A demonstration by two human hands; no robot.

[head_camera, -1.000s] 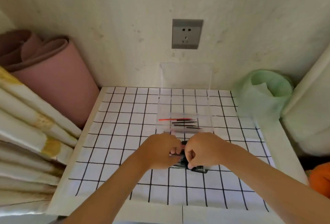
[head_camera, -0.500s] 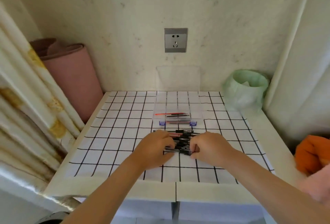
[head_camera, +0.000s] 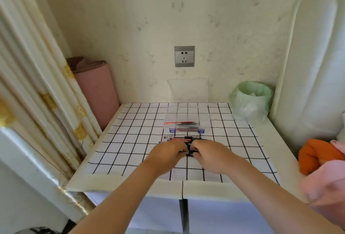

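Observation:
A heap of dark and pink pens [head_camera: 184, 139] lies on the checked tablecloth [head_camera: 130, 134] in the middle of the table. My left hand [head_camera: 167, 152] and my right hand [head_camera: 209, 152] sit knuckles-up on the near side of the heap, fingers curled round a bunch of the pens [head_camera: 189, 152] between them. Just behind the heap stands a clear plastic box [head_camera: 184, 123] with blue clips, its lid propped open against the wall. A red pen and a few dark ones lie inside it.
A bin lined with a green bag [head_camera: 252, 99] stands at the back right. A rolled pink mat [head_camera: 95, 92] and curtains [head_camera: 37, 93] line the left side. Orange and pink cloth [head_camera: 321, 157] lies at the right edge. A wall socket [head_camera: 184, 56] is above the box.
The camera has pulled back and up, so the table looks farther away. Both hands stay together on the pens, now spread slightly wider over the heap.

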